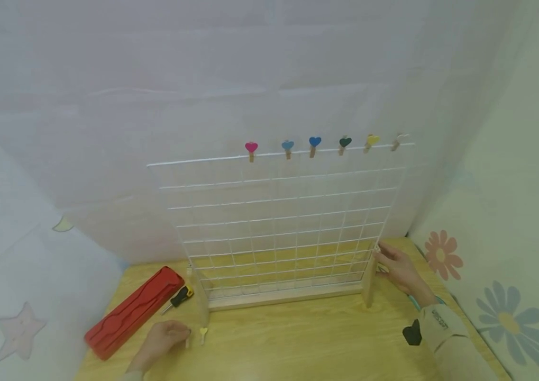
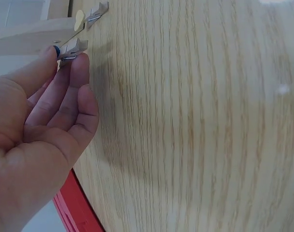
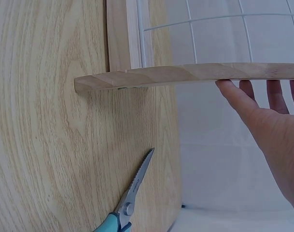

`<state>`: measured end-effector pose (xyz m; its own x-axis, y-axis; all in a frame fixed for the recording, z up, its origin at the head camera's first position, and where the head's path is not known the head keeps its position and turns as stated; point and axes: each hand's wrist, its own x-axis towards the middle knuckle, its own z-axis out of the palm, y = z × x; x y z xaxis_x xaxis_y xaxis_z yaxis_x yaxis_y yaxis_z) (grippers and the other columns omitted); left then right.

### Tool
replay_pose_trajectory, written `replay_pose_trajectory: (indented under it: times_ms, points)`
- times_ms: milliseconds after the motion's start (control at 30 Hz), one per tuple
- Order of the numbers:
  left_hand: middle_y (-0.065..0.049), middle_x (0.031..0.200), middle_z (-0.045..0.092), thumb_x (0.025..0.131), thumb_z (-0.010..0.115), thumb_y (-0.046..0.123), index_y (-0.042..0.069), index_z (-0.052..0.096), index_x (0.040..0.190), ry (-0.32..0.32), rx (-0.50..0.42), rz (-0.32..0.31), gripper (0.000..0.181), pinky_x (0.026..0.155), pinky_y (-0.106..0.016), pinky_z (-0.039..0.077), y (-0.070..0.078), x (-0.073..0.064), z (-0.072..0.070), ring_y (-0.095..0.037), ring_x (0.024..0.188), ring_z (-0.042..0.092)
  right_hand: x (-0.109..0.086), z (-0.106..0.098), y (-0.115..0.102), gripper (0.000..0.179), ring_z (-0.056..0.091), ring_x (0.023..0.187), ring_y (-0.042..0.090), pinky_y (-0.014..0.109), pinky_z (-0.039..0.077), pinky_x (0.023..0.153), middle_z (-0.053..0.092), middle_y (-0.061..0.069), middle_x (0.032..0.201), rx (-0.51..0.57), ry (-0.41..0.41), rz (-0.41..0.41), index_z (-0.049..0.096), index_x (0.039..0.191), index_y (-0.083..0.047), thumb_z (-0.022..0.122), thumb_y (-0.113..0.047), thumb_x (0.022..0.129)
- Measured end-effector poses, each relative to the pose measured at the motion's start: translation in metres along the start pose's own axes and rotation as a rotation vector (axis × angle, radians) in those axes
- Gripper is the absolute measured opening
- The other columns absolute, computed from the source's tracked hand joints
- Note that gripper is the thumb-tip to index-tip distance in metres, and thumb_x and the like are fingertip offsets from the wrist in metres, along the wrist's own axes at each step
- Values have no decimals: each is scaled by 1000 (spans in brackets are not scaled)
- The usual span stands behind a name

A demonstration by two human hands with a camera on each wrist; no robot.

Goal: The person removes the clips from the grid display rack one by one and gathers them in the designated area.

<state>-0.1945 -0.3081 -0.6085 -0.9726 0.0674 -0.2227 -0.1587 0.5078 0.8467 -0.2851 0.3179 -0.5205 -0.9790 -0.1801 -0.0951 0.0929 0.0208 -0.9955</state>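
Observation:
My left hand pinches a small wooden clothespin between thumb and fingertips, close above the table; a dark blue bit shows at the thumb. Beside it lies a clothespin with a yellow heart. A white wire grid stands upright in a wooden stand. Several heart clothespins, from a pink one to a pale one, sit along its top wire. My right hand touches the outer face of the right wooden upright with its fingertips, fingers fairly straight.
Left of the stand lie a red case and a screwdriver. Scissors with teal handles lie on the table outside the right upright. A black object is near the right sleeve. Pale walls stand behind and at both sides.

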Motion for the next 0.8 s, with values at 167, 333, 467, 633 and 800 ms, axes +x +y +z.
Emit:
replay_pose_trajectory:
  times_ms: [167, 333, 467, 633, 800]
  points:
    - [-13, 91, 70, 87, 71, 16, -9, 65, 101, 0, -27, 25, 29, 66, -28, 53, -1, 3, 2, -14, 77, 65, -1, 3, 0, 78, 15, 138, 47, 59, 33, 101, -4, 29, 155, -26, -7, -16, 1, 151, 2, 52, -29, 100]
    - [-12, 86, 69, 86, 71, 12, -9, 65, 99, 23, -12, 12, 25, 65, -32, 56, 7, 5, 7, -21, 74, 67, 0, 2, -2, 77, 11, 140, 47, 59, 32, 101, -7, 29, 155, -16, -8, -15, 0, 151, 1, 51, -26, 101]
    - [-9, 81, 68, 83, 72, 7, -7, 66, 94, 86, 43, -47, 19, 64, -35, 56, 13, 8, 12, -23, 71, 66, 0, 1, -2, 77, 9, 141, 46, 58, 32, 102, -8, 27, 155, -15, -2, 0, 0, 152, 0, 52, -26, 101]
    - [-2, 74, 66, 81, 74, 9, -1, 68, 88, 124, 131, -96, 14, 61, -31, 53, 12, 12, 15, -18, 68, 64, -1, -1, -2, 77, 8, 141, 45, 58, 34, 101, -7, 26, 156, -40, 2, 11, 1, 152, -1, 52, -28, 101]
    - [1, 73, 66, 79, 77, 14, 5, 69, 83, 123, 215, -82, 13, 62, -30, 49, 5, 16, 17, -13, 67, 61, -1, 0, -1, 76, 13, 140, 45, 56, 36, 100, -3, 27, 156, -59, 10, 2, 3, 152, -1, 52, -28, 100]
